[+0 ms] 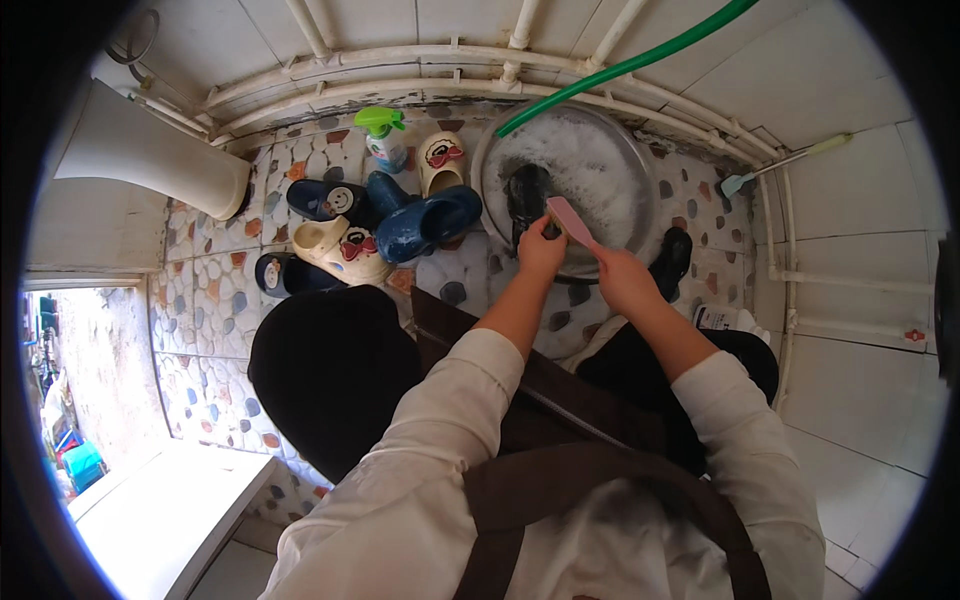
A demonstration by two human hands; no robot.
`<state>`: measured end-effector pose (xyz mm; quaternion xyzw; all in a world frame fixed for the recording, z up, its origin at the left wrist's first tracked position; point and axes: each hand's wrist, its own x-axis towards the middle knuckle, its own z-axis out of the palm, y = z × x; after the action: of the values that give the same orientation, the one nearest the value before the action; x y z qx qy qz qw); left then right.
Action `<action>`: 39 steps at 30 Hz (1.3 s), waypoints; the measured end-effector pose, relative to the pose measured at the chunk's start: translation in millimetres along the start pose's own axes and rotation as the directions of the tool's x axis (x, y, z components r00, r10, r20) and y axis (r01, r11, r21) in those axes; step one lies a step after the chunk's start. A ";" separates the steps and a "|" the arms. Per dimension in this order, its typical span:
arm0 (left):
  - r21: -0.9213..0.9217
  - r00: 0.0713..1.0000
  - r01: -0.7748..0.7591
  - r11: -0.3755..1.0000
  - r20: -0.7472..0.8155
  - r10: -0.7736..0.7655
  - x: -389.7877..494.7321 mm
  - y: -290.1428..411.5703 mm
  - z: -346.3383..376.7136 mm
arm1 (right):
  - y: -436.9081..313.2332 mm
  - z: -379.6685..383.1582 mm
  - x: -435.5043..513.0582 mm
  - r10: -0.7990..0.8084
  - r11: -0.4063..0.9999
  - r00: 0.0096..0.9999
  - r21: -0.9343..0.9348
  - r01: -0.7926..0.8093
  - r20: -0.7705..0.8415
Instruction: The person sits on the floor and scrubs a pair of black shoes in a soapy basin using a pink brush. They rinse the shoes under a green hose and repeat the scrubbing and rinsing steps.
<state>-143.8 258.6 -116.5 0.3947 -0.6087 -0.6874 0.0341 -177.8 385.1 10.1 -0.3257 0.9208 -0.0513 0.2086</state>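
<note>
My left hand (pixel 541 251) grips the near end of a wet black shoe (pixel 528 193) over a round metal basin (pixel 651 196). White suds (pixel 600 154) fill much of the basin. In my right hand (pixel 628 279) is the handle of a pink scrubbing brush (pixel 570 220). Its bristles face down beside the shoe, close to my left fingers; whether they touch the shoe I cannot tell. Another black shoe (pixel 672 259) lies on the floor just right of the basin.
Left of the basin lie cream clogs (pixel 351 253), blue clogs (pixel 429 222) and dark slippers (pixel 319 199). A spray bottle (pixel 386 146) stands behind them. A green hose (pixel 622 71) hangs over the basin's rim. White pipes (pixel 420 56) line the wall, where a long-handled brush (pixel 780 165) leans at right.
</note>
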 end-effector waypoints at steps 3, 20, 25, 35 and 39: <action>0.162 0.998 -0.063 0.985 0.006 0.062 -0.8 -2.6 6.6 | 13.8 7.1 36.0 -0.025 1.000 0.999 -0.013 0.025 0.046; -0.251 0.980 0.061 0.966 -0.167 -0.105 31.2 -24.3 17.6 | -21.2 -5.8 49.5 -0.037 0.985 0.991 -0.161 0.058 0.132; -0.209 0.990 0.014 0.978 -0.137 -0.044 44.9 -35.7 22.9 | 13.2 25.1 80.0 -0.027 0.996 0.998 -0.087 0.032 0.059; -0.255 0.944 -0.004 0.967 -0.320 -0.080 29.6 12.6 -4.8 | 41.7 -69.9 95.7 0.191 0.607 0.846 0.618 -0.500 0.497; 0.039 0.848 -0.095 0.995 -0.520 0.101 22.9 3.3 -14.3 | 32.0 -85.4 83.4 0.048 0.584 0.823 0.652 -0.483 0.566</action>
<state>-152.5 234.1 -124.5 0.5347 -0.6001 -0.5486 0.2301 -290.4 354.8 51.0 -0.0582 0.7613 -0.3232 0.5590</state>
